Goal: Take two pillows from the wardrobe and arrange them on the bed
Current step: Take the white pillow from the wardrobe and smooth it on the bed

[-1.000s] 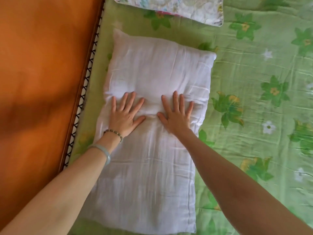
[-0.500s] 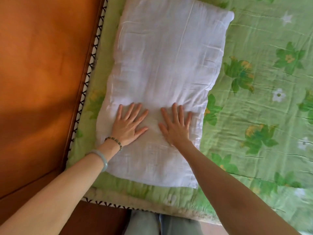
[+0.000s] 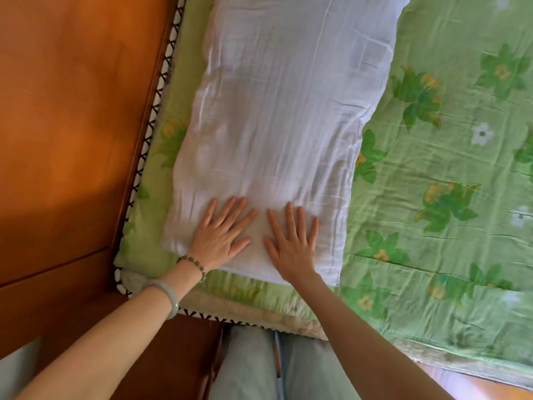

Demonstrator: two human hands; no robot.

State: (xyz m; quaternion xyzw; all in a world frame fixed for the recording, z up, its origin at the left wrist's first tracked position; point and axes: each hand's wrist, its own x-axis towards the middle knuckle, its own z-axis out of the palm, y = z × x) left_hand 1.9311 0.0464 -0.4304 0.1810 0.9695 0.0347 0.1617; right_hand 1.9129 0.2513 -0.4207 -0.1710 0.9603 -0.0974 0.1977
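A white pillow [image 3: 288, 111] lies lengthwise on the bed [image 3: 447, 226], close to the wooden headboard on the left. Its near end reaches almost to the bed's front edge. My left hand [image 3: 220, 238] rests flat, fingers spread, on the pillow's near left part. My right hand [image 3: 291, 241] lies flat beside it on the near right part. Neither hand grips anything. A second pillow is not in view.
The bed carries a green flowered sheet. An orange-brown wooden headboard [image 3: 72, 125] stands along the left. The mattress edge with black-and-white trim [image 3: 150, 134] runs beside it. My legs in light trousers [image 3: 274, 365] stand against the bed's front edge.
Both flat hands have slid toward me along the pillow, from its middle to its near end. The view has tilted down, so the flowered pillow at the top is out of frame.
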